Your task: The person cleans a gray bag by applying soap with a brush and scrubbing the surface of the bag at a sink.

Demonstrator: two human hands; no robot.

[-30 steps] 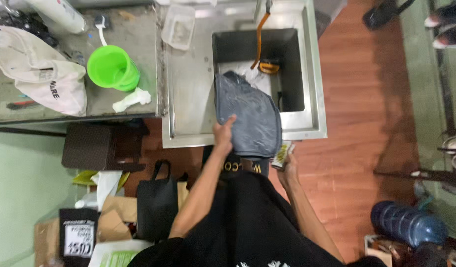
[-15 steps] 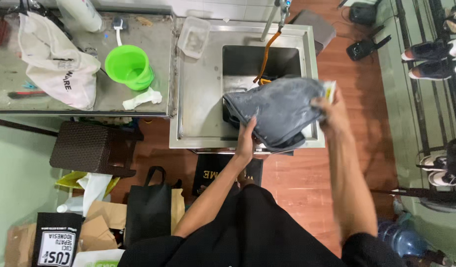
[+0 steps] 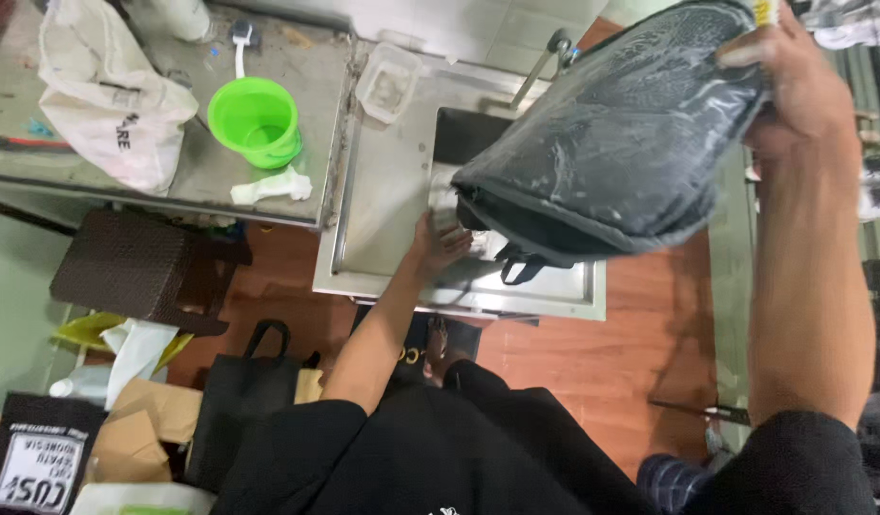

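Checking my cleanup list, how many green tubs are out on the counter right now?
1. The green tub stands on the grey counter, between the white cloth bag and the steel sink. Others may be outside the view.
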